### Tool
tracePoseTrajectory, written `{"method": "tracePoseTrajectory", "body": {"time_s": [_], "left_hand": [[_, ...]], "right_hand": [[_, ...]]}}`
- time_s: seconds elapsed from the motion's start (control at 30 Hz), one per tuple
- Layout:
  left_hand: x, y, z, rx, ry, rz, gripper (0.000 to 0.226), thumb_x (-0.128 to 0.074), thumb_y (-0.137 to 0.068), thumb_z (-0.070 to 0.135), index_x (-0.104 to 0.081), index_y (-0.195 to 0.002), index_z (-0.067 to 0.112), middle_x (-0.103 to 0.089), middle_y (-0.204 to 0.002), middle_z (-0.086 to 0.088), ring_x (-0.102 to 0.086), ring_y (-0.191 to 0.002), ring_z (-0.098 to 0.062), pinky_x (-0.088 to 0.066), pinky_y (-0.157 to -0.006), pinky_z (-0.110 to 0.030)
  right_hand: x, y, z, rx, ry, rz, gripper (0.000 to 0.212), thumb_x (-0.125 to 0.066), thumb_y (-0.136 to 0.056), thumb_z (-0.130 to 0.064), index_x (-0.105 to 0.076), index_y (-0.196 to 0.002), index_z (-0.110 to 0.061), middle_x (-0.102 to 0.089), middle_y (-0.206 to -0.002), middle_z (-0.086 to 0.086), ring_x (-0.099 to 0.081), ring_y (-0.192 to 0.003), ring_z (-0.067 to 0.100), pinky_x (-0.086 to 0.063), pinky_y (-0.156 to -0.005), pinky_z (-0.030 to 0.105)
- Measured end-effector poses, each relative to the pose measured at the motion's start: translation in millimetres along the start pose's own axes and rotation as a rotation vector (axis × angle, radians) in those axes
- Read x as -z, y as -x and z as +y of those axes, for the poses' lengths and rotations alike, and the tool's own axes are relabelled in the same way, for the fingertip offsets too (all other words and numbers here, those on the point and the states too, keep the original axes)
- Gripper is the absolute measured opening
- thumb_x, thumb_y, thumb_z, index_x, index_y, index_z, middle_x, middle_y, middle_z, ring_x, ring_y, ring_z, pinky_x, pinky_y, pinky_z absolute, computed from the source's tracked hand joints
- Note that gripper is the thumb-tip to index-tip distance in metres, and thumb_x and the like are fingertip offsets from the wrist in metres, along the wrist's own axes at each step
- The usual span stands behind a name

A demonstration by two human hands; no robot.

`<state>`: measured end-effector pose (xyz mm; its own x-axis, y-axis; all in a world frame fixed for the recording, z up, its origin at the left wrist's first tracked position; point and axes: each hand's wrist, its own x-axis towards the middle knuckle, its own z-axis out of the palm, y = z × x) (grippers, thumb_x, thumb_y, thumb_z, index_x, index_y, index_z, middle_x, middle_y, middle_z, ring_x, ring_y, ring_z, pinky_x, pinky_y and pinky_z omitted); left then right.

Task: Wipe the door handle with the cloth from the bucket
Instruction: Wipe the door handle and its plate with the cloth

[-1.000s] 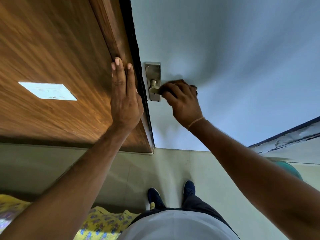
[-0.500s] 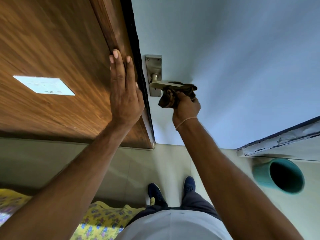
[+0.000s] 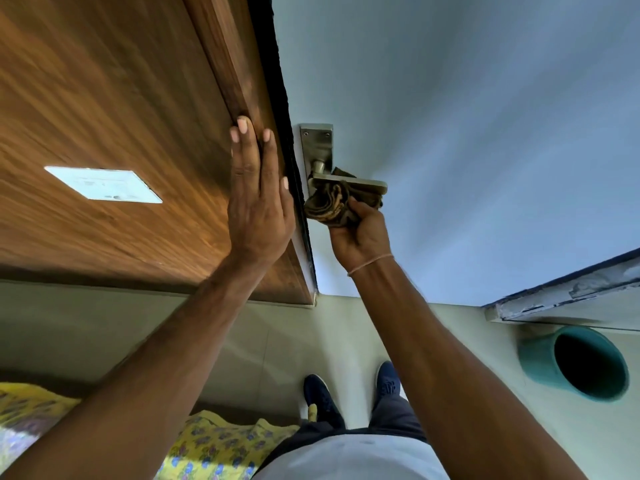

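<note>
A metal lever door handle (image 3: 367,183) on its steel backplate (image 3: 318,144) is mounted on the pale blue door (image 3: 467,133). My right hand (image 3: 362,232) grips a bunched brown cloth (image 3: 330,204) from below and presses it against the underside of the lever near the spindle. My left hand (image 3: 258,199) lies flat, fingers together, on the wooden panel (image 3: 114,98) beside the door's dark edge. The teal bucket (image 3: 576,363) stands on the floor at the right, its inside dark.
A white switch plate (image 3: 104,185) sits on the wooden panel. A chipped blue-white door frame edge (image 3: 561,296) runs above the bucket. Yellow patterned fabric (image 3: 214,441) lies at bottom left. My feet in dark blue shoes (image 3: 322,396) stand on the pale tiled floor.
My right hand dropped from on top of the lever to under it, then slid the cloth left toward the backplate. The view tilted, bringing the bucket into sight. My left hand stayed flat.
</note>
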<state>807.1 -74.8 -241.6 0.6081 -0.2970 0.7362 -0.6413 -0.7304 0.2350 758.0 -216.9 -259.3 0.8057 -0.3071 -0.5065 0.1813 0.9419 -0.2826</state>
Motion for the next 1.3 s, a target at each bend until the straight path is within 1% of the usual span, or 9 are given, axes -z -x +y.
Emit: {"method": "tracePoseTrajectory", "body": {"time_s": [0.17, 0.3, 0.4, 0.5, 0.57, 0.77, 0.9, 1.17, 1.3], "left_hand": [[1, 1, -1, 0.005, 0.024, -0.015, 0.052, -0.045, -0.115, 0.004, -0.033, -0.164, -0.009, -0.029, -0.170, -0.040, -0.026, -0.162, -0.054, -0.030, -0.136, -0.057], [1, 1, -3, -0.002, 0.045, -0.016, 0.053, -0.048, -0.113, 0.001, -0.034, -0.163, -0.011, -0.029, -0.169, -0.041, -0.026, -0.162, -0.055, -0.032, -0.135, -0.059], [-1, 1, 1, 0.015, 0.051, -0.004, 0.051, -0.046, -0.114, 0.002, -0.036, -0.163, -0.011, -0.030, -0.169, -0.042, -0.027, -0.161, -0.056, -0.033, -0.134, -0.060], [-2, 0, 2, 0.022, 0.064, -0.007, 0.051, -0.047, -0.114, 0.000, -0.035, -0.163, -0.011, -0.029, -0.169, -0.042, -0.026, -0.161, -0.057, -0.032, -0.134, -0.061], [-1, 1, 1, 0.017, 0.060, -0.011, 0.053, -0.048, -0.113, -0.001, -0.034, -0.163, -0.010, -0.028, -0.169, -0.042, -0.026, -0.161, -0.056, -0.030, -0.136, -0.059], [-3, 1, -1, 0.008, 0.069, 0.001, 0.053, -0.048, -0.112, -0.001, -0.035, -0.163, -0.011, -0.028, -0.168, -0.044, -0.026, -0.161, -0.058, -0.028, -0.137, -0.059], [-6, 0, 3, 0.025, 0.083, 0.013, 0.054, -0.048, -0.112, -0.001, -0.035, -0.163, -0.011, -0.029, -0.167, -0.045, -0.027, -0.160, -0.059, -0.030, -0.135, -0.062], [-5, 0, 2, 0.016, 0.067, 0.030, 0.052, -0.045, -0.113, 0.003, -0.037, -0.163, -0.010, -0.030, -0.169, -0.041, -0.027, -0.161, -0.056, -0.028, -0.137, -0.057], [-4, -1, 6, 0.031, 0.061, 0.037, 0.051, -0.045, -0.114, 0.004, -0.037, -0.163, -0.010, -0.030, -0.169, -0.040, -0.027, -0.161, -0.055, -0.029, -0.137, -0.056]], "right_hand": [[-23, 2, 27, -0.083, 0.100, -0.034, 0.043, -0.032, -0.106, 0.002, -0.054, -0.142, 0.007, -0.070, -0.117, 0.025, -0.070, -0.106, 0.033, -0.067, -0.074, 0.040], [-2, -2, -3, -0.026, 0.031, 0.007, 0.050, -0.030, -0.104, 0.007, -0.048, -0.150, 0.006, -0.063, -0.134, 0.027, -0.060, -0.124, 0.038, -0.047, -0.117, 0.052], [6, -4, -19, 0.003, -0.015, -0.028, 0.052, -0.028, -0.101, 0.010, -0.051, -0.147, 0.005, -0.058, -0.144, 0.028, -0.056, -0.128, 0.039, -0.034, -0.126, 0.054], [-12, -1, 3, -0.043, 0.009, -0.019, 0.043, -0.029, -0.100, 0.007, -0.063, -0.126, 0.001, -0.065, -0.121, 0.025, -0.067, -0.106, 0.034, -0.052, -0.110, 0.050], [-21, 2, 13, -0.065, 0.027, 0.016, 0.044, -0.030, -0.101, 0.005, -0.061, -0.131, 0.000, -0.067, -0.119, 0.024, -0.069, -0.101, 0.033, -0.061, -0.091, 0.045], [5, 3, -28, 0.033, 0.027, 0.030, 0.051, -0.034, -0.102, 0.009, -0.047, -0.152, 0.006, -0.055, -0.150, 0.030, -0.062, -0.120, 0.038, -0.049, -0.109, 0.049], [12, 8, -43, 0.169, 0.116, 0.100, 0.040, -0.042, -0.105, 0.009, -0.054, -0.143, 0.007, -0.070, -0.121, 0.026, -0.072, -0.097, 0.032, -0.060, -0.095, 0.047], [1, 16, -50, 0.868, 1.388, 0.065, 0.031, -0.056, -0.093, 0.000, -0.077, -0.102, -0.021, -0.076, -0.099, 0.005, -0.073, -0.090, 0.031, -0.065, -0.081, 0.048], [-12, 9, -29, 1.259, 2.008, -0.047, 0.037, -0.048, -0.081, -0.003, -0.078, -0.103, -0.008, -0.075, -0.102, 0.013, -0.066, -0.101, 0.039, -0.053, -0.092, 0.049]]}}
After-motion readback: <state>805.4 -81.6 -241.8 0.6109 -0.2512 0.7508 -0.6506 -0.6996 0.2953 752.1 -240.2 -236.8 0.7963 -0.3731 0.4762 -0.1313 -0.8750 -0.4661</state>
